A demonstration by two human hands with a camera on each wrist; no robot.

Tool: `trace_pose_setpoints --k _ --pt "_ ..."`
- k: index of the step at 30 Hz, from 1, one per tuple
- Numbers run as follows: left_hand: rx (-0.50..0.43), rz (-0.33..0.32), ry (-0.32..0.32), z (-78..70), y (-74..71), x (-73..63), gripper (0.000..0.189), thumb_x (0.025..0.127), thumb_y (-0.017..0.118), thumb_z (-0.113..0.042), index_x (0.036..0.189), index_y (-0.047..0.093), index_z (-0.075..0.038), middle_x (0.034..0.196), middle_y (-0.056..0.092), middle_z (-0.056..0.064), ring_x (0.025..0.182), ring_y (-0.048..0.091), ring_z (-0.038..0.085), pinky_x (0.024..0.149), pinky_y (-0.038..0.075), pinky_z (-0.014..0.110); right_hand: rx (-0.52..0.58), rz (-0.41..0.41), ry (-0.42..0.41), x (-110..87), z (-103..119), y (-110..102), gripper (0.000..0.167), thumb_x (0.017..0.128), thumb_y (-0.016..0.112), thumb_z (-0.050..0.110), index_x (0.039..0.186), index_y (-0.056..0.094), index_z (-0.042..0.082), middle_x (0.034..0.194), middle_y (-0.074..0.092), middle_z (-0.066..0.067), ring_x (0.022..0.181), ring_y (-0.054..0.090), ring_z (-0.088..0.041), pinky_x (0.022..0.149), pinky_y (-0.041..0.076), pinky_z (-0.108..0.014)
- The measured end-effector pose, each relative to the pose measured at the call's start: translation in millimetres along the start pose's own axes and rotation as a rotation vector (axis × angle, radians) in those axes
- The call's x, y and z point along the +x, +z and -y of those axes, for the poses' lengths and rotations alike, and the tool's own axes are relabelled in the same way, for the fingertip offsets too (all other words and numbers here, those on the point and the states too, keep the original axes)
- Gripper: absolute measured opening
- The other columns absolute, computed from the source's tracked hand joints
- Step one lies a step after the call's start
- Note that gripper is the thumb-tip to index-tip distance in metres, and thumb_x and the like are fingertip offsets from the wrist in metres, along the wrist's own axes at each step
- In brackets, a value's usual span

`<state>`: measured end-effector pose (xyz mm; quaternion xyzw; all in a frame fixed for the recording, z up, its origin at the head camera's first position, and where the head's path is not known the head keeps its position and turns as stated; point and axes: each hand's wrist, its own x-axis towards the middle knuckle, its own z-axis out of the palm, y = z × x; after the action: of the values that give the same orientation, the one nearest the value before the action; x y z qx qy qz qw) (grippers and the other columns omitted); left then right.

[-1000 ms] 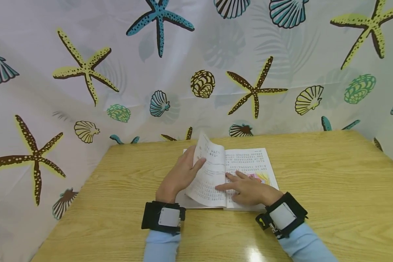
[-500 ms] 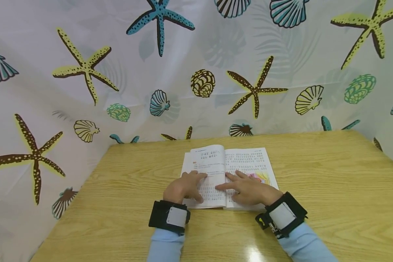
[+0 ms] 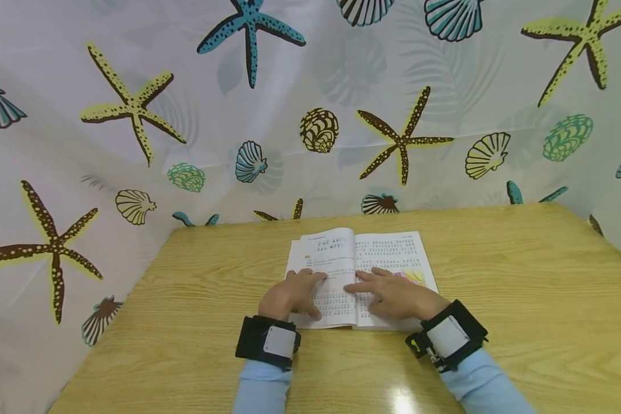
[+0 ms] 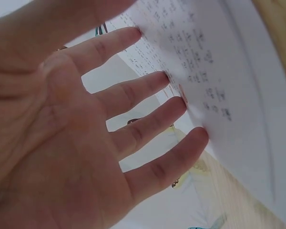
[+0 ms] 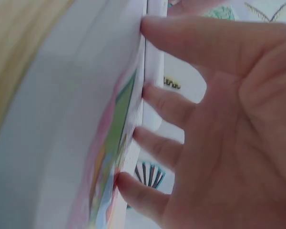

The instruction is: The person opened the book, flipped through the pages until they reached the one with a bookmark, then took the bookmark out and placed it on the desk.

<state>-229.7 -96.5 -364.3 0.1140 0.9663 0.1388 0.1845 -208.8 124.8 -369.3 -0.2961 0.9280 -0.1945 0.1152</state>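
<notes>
Plainly, both hands are spread wide and grip nothing. The left hand lies at eight o'clock on an open white paper book with dark printed characters; its fingers point toward two o'clock, and in the left wrist view its separated fingertips touch the printed page. The right hand rests at four o'clock, fingers fanned toward ten o'clock, their tips meeting the paper.

The book sits near the middle of a pale yellow wood-grain tabletop, its spine running roughly from twelve to six o'clock. Its left page curves upward beside the spine, and a lower page shows past it at ten o'clock. A small pink, yellow and green printed illustration appears at three o'clock, partly covered by the right hand.
</notes>
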Motion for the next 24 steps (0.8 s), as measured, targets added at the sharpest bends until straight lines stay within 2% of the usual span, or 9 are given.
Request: trace_pose_setpoints --k 3,6,10,12,15,18,24 --pt "-0.013 -0.003 0.003 0.2 -1.0 -0.8 0.083 0.077 0.091 -0.014 0.15 0.052 -0.019 0.154 0.044 0.01 0.136 0.041 0.036 0.103 0.045 0.057 0.024 -0.017 0.056 -3.6 -10.7 -4.9 0.055 0.087 0.065 0.002 0.142 0.061 0.01 0.155 0.041 -0.024 0.143 0.03 -0.052 0.11 0.031 -0.067" --pt "-0.011 -0.004 0.003 -0.1 -1.3 -1.4 0.083 0.076 0.091 -0.014 0.15 0.052 -0.019 0.153 0.045 0.01 0.132 0.043 0.036 0.103 0.046 0.056 0.055 -0.02 0.111 -9.6 -27.3 -11.5 0.058 0.083 0.068 0.002 0.141 0.06 0.004 0.155 0.038 -0.028 0.143 0.029 -0.053 0.108 0.036 -0.061" --pt "-0.01 -0.004 0.004 -0.3 -1.7 -1.6 0.084 0.076 0.091 -0.014 0.15 0.052 -0.019 0.153 0.046 0.01 0.131 0.043 0.036 0.102 0.046 0.056 0.095 -0.019 0.157 -20.3 -52.4 -20.8 0.058 0.082 0.07 0.002 0.139 0.059 -0.001 0.154 0.033 -0.035 0.141 0.025 -0.058 0.108 0.034 -0.065" --pt "-0.015 -0.004 0.005 -0.3 -2.0 -1.6 0.084 0.076 0.091 -0.014 0.15 0.052 -0.019 0.153 0.045 0.01 0.132 0.043 0.036 0.103 0.046 0.057 0.127 -0.027 0.182 -27.0 -64.1 -24.8 0.058 0.083 0.071 0.002 0.14 0.057 -0.004 0.154 0.03 -0.038 0.14 0.024 -0.061 0.109 0.028 -0.071" --pt "-0.02 -0.005 0.005 -0.5 -1.9 -1.7 0.084 0.076 0.091 -0.014 0.15 0.052 -0.019 0.154 0.045 0.01 0.134 0.042 0.037 0.104 0.045 0.058 0.187 -0.031 0.237 -36.5 -77.4 -28.9 0.057 0.087 0.069 0.0 0.141 0.053 -0.007 0.155 0.023 -0.039 0.139 0.022 -0.063 0.108 0.028 -0.073" --pt "-0.019 -0.006 0.005 -0.5 -1.7 -1.6 0.084 0.076 0.091 -0.014 0.15 0.052 -0.019 0.154 0.045 0.011 0.135 0.041 0.038 0.104 0.045 0.058 0.238 -0.03 0.273 -41.6 -83.5 -30.5 0.057 0.089 0.068 -0.001 0.143 0.05 -0.008 0.157 0.018 -0.039 0.139 0.021 -0.063 0.108 0.028 -0.072" --pt "-0.019 -0.007 0.001 0.1 -1.1 -1.1 0.083 0.076 0.091 -0.014 0.15 0.052 -0.019 0.154 0.044 0.01 0.135 0.041 0.037 0.103 0.045 0.058 0.263 -0.028 0.296 -41.2 -83.2 -30.3 0.056 0.09 0.066 -0.002 0.144 0.05 -0.008 0.158 0.016 -0.038 0.141 0.018 -0.061 0.11 0.027 -0.07"
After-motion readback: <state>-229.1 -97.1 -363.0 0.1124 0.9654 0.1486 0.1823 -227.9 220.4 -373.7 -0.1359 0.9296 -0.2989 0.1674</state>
